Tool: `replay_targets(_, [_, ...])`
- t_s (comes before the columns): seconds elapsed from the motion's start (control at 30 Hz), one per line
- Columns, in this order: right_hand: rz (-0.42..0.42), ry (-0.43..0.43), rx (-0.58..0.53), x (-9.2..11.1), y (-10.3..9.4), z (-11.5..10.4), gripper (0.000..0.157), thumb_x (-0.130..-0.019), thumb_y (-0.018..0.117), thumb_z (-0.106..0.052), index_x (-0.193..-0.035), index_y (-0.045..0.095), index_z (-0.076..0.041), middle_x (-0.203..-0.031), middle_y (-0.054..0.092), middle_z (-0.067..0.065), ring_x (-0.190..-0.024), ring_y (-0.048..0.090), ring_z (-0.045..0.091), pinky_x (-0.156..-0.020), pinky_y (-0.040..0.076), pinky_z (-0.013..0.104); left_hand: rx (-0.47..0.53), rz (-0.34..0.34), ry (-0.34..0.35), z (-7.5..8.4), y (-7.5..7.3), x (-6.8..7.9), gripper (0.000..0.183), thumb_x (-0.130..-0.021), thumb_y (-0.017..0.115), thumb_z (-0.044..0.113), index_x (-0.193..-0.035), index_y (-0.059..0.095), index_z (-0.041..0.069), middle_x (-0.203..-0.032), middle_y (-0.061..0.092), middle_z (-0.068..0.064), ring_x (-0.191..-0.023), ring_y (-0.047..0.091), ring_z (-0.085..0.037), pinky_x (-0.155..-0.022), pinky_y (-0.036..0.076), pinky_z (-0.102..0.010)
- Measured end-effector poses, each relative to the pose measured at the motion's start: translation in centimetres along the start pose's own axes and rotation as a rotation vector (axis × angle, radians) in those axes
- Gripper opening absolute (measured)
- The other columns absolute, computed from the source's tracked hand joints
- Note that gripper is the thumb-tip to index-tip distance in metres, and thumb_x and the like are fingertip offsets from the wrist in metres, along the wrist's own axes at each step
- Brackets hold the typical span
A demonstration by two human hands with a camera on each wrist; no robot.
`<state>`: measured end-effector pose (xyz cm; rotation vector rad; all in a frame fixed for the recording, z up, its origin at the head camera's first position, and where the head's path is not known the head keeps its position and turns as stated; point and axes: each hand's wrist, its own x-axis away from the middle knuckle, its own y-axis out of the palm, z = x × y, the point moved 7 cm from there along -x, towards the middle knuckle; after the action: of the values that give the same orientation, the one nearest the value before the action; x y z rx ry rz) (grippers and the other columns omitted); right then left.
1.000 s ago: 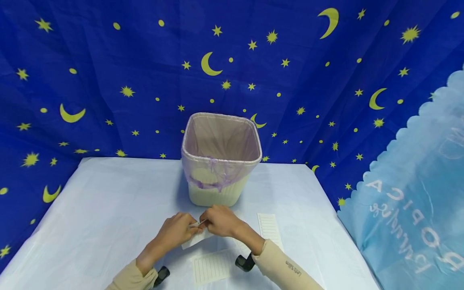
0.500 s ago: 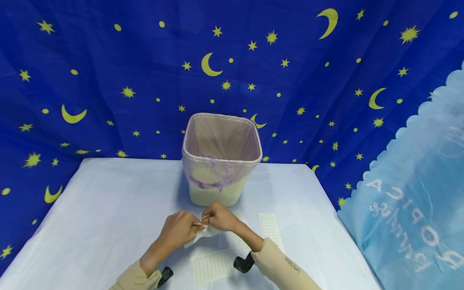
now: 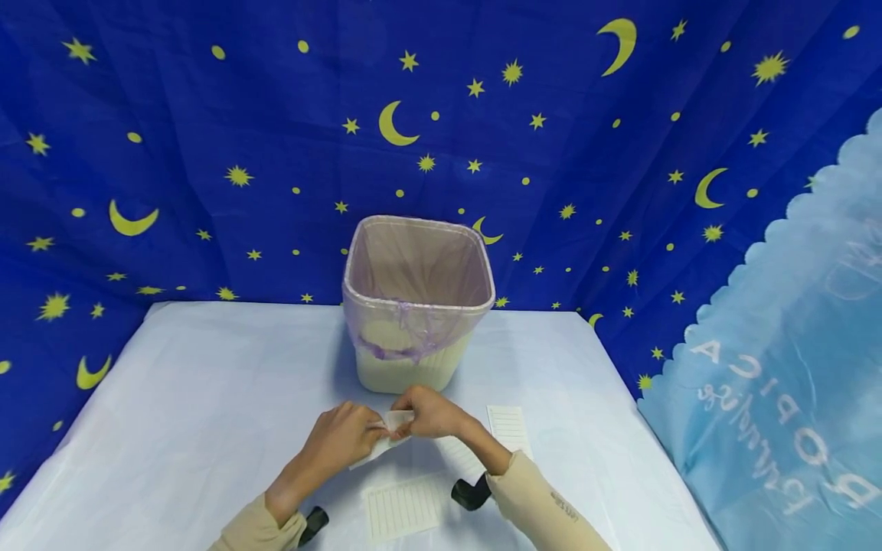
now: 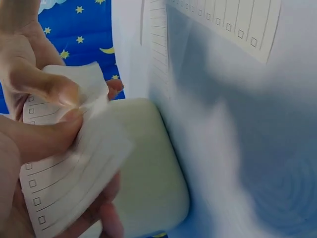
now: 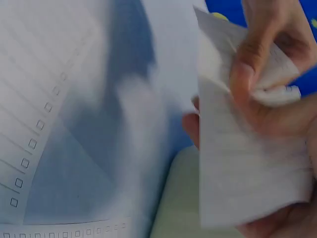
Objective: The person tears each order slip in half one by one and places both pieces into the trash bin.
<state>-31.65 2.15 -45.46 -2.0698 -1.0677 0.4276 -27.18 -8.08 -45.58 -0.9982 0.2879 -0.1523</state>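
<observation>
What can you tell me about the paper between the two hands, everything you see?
The paper is a thin white sheet printed with ruled lines and small checkboxes along one edge. It is bent and creased where the left hand and right hand pinch it, held above the table, in front of the bin. I cannot tell whether it is torn.

Blue star-and-moon curtain [image 3: 475, 119] behind, pale-blue lettered cloth [image 3: 785, 321] right.

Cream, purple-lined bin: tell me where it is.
Centred in the head view, the cream bin stands on the white table beyond both hands, before the blue starry cloth.
</observation>
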Motion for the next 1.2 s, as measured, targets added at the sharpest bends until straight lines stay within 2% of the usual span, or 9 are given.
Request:
replay_targets(0.1, [0.059,-0.023,0.169,0.3,-0.2,-1.0,0.013,-0.074,0.077,0.001,-0.065,0.069,-0.005,-0.056,0.045,-0.011,-0.051,0.028,-0.002,-0.049,0.025,0.011,0.031,-0.058,-0.087,-0.5,0.4,0.0,0.017,-0.081,0.079,0.025,-0.093,0.078,0.012,-0.088,0.073,-0.001,-0.072,0.065,-0.016,-0.058,0.051,-0.032])
replay_targets(0.2, [0.109,-0.014,0.285,0.5,-0.2,-1.7,0.018,-0.076,0.075,-0.001,-0.062,0.068,-0.008,-0.054,0.043,-0.013,-0.049,0.024,-0.003,-0.045,0.022,0.011,0.046,-0.092,-0.161,-0.9,0.7,0.2,0.026,-0.080,0.079,0.026,-0.099,0.076,0.008,-0.094,0.072,-0.006,-0.078,0.065,-0.022,-0.059,0.050,-0.037])
replay_targets(0.33, [0.155,-0.026,0.363,0.6,-0.1,-2.1,0.020,-0.080,0.075,-0.005,-0.063,0.067,-0.012,-0.056,0.042,-0.014,-0.050,0.025,-0.003,-0.046,0.021,0.011,0.069,-0.078,-0.181,-1.0,0.7,0.2,0.014,-0.080,0.080,0.026,-0.077,0.075,0.013,-0.071,0.064,0.002,-0.060,0.055,-0.015,-0.050,0.041,-0.031])
replay_targets(0.43, [0.171,-0.041,0.390,0.6,0.0,-2.4,0.019,-0.080,0.074,-0.004,-0.066,0.066,-0.014,-0.056,0.038,-0.014,-0.052,0.024,-0.002,-0.047,0.019,0.012,0.062,-0.032,-0.148,-0.8,0.5,0.1,0.029,-0.080,0.080,0.026,-0.058,0.063,0.019,-0.054,0.049,0.008,-0.048,0.044,-0.010,-0.046,0.035,-0.027])
replay_targets(0.5, [0.173,-0.043,0.409,0.7,0.1,-2.4,0.020,-0.079,0.073,-0.003,-0.067,0.065,-0.016,-0.056,0.036,-0.014,-0.051,0.023,-0.002,-0.046,0.018,0.012,0.044,-0.008,-0.127,-0.7,0.4,0.1,0.033,-0.079,0.080,0.027,-0.054,0.059,0.021,-0.051,0.046,0.010,-0.047,0.041,-0.008,-0.046,0.035,-0.027])
replay_targets(0.77, [0.211,-0.043,0.407,0.9,0.1,-2.5,0.016,-0.073,0.071,0.001,-0.066,0.070,-0.014,-0.052,0.035,-0.014,-0.049,0.021,-0.002,-0.045,0.018,0.012,-0.013,0.022,-0.093,-0.3,0.1,0.3,0.034,-0.078,0.081,0.027,-0.054,0.058,0.020,-0.053,0.044,0.007,-0.049,0.040,-0.010,-0.046,0.035,-0.028])
replay_targets(0.97, [0.319,-0.031,0.277,0.9,-0.3,-2.1,0.028,-0.068,0.068,0.007,-0.054,0.055,-0.013,-0.053,0.028,-0.013,-0.051,0.019,-0.001,-0.046,0.016,0.012,-0.046,0.091,-0.042,0.1,-0.4,0.3,0.033,-0.079,0.080,0.031,-0.055,0.060,0.021,-0.050,0.039,0.009,-0.047,0.038,-0.009,-0.046,0.034,-0.027])
replay_targets(1.07, [0.348,-0.030,0.209,0.9,-0.3,-1.9,0.032,-0.065,0.065,0.011,-0.051,0.049,-0.012,-0.053,0.027,-0.013,-0.050,0.018,-0.002,-0.046,0.015,0.013,-0.054,0.110,-0.023,0.2,-0.6,0.3,0.041,-0.080,0.080,0.032,-0.051,0.053,0.021,-0.049,0.036,0.009,-0.047,0.036,-0.008,-0.045,0.033,-0.027])
replay_targets(1.2, [0.378,-0.011,0.164,0.9,-0.1,-1.5,0.027,-0.064,0.067,0.010,-0.051,0.056,-0.010,-0.051,0.035,-0.012,-0.049,0.020,-0.003,-0.046,0.016,0.012,-0.074,0.136,0.007,0.3,-0.7,0.5,0.049,-0.080,0.079,0.033,-0.047,0.046,0.021,-0.049,0.035,0.010,-0.047,0.036,-0.007,-0.045,0.034,-0.027])
